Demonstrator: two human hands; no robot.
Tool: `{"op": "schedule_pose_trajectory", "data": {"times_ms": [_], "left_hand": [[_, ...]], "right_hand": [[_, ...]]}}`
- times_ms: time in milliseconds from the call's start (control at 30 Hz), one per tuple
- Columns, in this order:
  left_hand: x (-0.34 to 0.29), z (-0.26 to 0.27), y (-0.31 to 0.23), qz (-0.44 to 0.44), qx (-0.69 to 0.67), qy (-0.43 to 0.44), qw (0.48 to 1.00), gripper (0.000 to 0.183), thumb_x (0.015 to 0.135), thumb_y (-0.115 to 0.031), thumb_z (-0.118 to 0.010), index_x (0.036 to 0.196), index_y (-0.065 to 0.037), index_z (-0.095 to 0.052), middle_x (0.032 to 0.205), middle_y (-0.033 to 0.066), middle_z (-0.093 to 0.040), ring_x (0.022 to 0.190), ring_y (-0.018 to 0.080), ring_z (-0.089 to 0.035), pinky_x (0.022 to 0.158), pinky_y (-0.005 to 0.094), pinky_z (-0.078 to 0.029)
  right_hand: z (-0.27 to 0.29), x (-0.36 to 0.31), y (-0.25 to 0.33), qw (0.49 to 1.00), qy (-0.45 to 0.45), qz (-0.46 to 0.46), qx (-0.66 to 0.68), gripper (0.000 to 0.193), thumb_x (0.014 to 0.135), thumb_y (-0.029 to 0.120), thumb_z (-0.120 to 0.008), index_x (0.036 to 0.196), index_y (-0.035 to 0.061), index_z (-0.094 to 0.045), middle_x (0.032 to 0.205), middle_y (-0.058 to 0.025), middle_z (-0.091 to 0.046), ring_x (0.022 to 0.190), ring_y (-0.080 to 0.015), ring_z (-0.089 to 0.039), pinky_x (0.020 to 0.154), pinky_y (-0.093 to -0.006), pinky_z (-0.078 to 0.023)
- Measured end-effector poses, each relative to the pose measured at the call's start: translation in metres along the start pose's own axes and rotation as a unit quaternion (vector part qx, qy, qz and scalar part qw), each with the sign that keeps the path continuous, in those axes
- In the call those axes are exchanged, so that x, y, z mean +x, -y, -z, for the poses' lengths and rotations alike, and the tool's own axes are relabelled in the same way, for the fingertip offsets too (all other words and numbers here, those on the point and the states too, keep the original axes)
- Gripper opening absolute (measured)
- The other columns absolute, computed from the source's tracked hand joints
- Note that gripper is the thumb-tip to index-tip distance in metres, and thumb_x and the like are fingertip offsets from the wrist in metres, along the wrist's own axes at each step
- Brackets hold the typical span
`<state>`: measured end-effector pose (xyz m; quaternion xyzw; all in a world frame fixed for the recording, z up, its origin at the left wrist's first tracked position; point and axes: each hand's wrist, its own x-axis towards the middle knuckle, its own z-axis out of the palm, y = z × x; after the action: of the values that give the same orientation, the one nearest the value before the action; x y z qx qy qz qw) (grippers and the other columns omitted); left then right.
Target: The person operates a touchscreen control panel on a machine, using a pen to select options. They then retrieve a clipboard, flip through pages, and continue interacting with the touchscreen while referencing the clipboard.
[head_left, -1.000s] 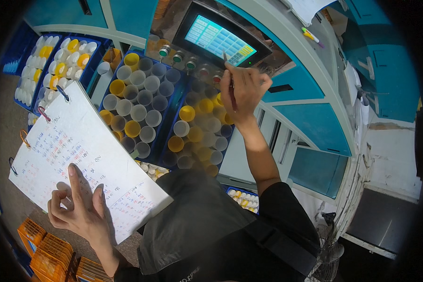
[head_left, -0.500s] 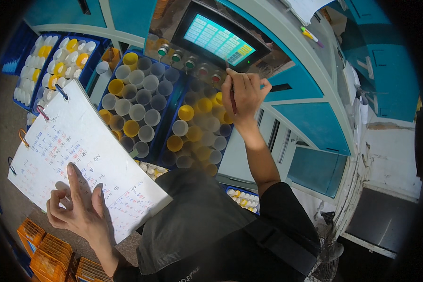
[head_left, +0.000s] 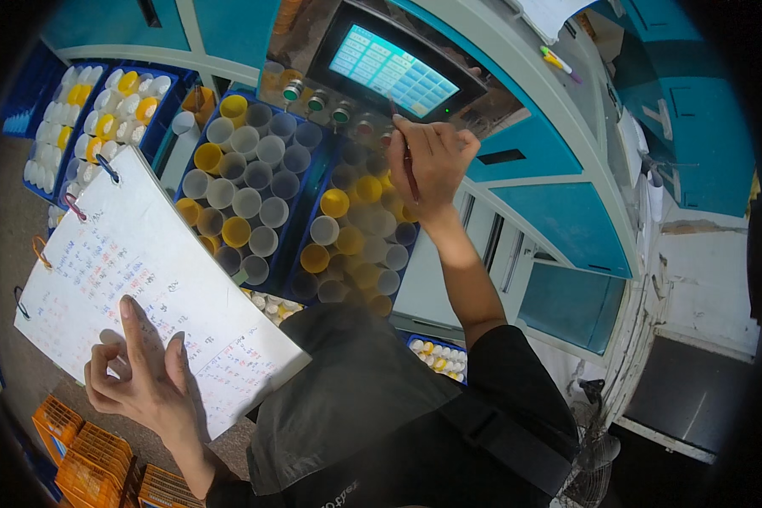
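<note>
My left hand [head_left: 148,377] rests on a ring-bound notebook [head_left: 237,334] of white pages with blue and red handwriting. Its index finger is stretched out on the page, the thumb stands apart, and the other fingers curl loosely. My right hand [head_left: 432,165] grips a thin dark red pen [head_left: 411,173]; the pen's tip end points up at the lower edge of a lit touch screen [head_left: 389,68] on the machine's panel. Below the screen runs a row of round push buttons [head_left: 317,102], partly covered by that hand.
Blue crates [head_left: 292,216] of upright white and yellow tubes stand below the panel. More crates of white and yellow pieces [head_left: 118,110] are at the far left. Orange baskets [head_left: 93,466] lie at the lower left. Teal machine doors [head_left: 567,220] flank the right; a marker [head_left: 559,63] lies on the ledge.
My right hand has shifted slightly left and down along the screen's lower edge, pen still held. The screen's yellow-highlighted cells now show blue. My left hand stays put.
</note>
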<state>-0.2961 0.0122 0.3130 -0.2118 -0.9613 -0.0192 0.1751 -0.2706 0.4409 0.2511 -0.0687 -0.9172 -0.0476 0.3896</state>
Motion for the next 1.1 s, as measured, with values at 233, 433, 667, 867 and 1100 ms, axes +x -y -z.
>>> {"op": "schedule_pose_trajectory", "data": {"times_ms": [233, 433, 667, 867, 1100], "left_hand": [[0.002, -0.002, 0.000, -0.013, 0.016, -0.034, 0.999, 0.064, 0.094, -0.058, -0.071, 0.153, -0.037, -0.059, 0.126, 0.0091, -0.048, 0.125, 0.0287, -0.040, 0.113, 0.0562, -0.028], [0.001, -0.001, 0.002, -0.007, 0.006, -0.007, 1.000, 0.068, 0.090, -0.057, -0.075, 0.152, -0.033, -0.061, 0.122, 0.0107, -0.045, 0.129, 0.0330, -0.033, 0.112, 0.0562, -0.026], [0.001, -0.001, -0.001, 0.001, 0.002, -0.004, 1.000, 0.069, 0.088, -0.054, -0.078, 0.152, -0.034, -0.061, 0.123, 0.0104, -0.044, 0.128, 0.0326, -0.032, 0.112, 0.0564, -0.026], [0.001, 0.002, 0.000, 0.005, 0.015, 0.015, 1.000, 0.070, 0.088, -0.056, -0.078, 0.152, -0.035, -0.061, 0.125, 0.0114, -0.043, 0.127, 0.0332, -0.031, 0.111, 0.0566, -0.029], [0.000, -0.002, 0.003, -0.002, 0.026, 0.010, 1.000, 0.069, 0.089, -0.058, -0.077, 0.152, -0.036, -0.061, 0.126, 0.0115, -0.042, 0.127, 0.0342, -0.031, 0.109, 0.0565, -0.032]], "right_hand": [[0.014, 0.001, -0.006, 0.999, -0.028, -0.017, -0.021, 0.017, 0.089, 0.013, -0.075, 0.106, 0.0086, -0.078, 0.090, 0.0006, -0.074, 0.089, -0.0168, -0.061, 0.090, -0.0426, -0.029], [0.012, 0.003, -0.008, 0.999, -0.040, -0.010, -0.010, 0.017, 0.088, 0.011, -0.075, 0.105, 0.0094, -0.078, 0.090, 0.0006, -0.075, 0.089, -0.0163, -0.060, 0.089, -0.0420, -0.028], [0.015, 0.000, -0.011, 0.998, -0.050, -0.020, -0.023, 0.016, 0.089, 0.011, -0.076, 0.105, 0.0085, -0.079, 0.088, 0.0005, -0.073, 0.088, -0.0156, -0.059, 0.088, -0.0409, -0.028], [0.019, 0.001, -0.014, 0.996, -0.066, -0.031, -0.043, 0.018, 0.088, 0.010, -0.076, 0.105, 0.0097, -0.079, 0.089, 0.0020, -0.071, 0.087, -0.0146, -0.058, 0.088, -0.0402, -0.028], [0.016, -0.004, -0.013, 0.997, -0.048, -0.026, -0.047, 0.021, 0.086, 0.009, -0.076, 0.107, 0.0100, -0.078, 0.090, 0.0023, -0.070, 0.088, -0.0151, -0.058, 0.088, -0.0413, -0.028]]}}
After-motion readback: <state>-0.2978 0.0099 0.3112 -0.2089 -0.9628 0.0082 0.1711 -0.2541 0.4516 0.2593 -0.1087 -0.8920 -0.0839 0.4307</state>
